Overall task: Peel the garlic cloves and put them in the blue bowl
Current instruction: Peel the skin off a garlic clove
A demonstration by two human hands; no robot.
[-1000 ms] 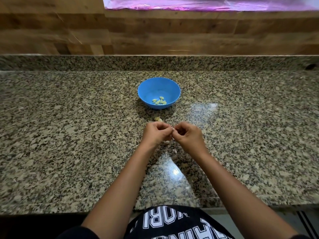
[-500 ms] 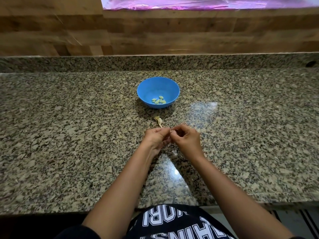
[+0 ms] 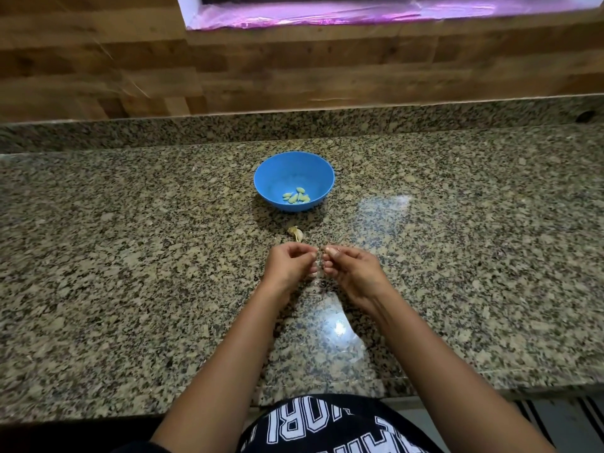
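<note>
Here, just before the blue bowl (image 3: 281, 168), left hand (image 3: 289, 267) and right hand (image 3: 352, 273) curl close together; each grip's contents I cannot tell. Best peel with small nail pulls.

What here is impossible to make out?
Head view only:
What the left hand and right hand pinch, if anything: hidden by their curled fingers.
The scrap near the blue bowl: too small to tell clove from skin.
The cloves in the bowl: overlapping, too small to count.
The shirt lettering: cut off by the bottom edge.
</note>
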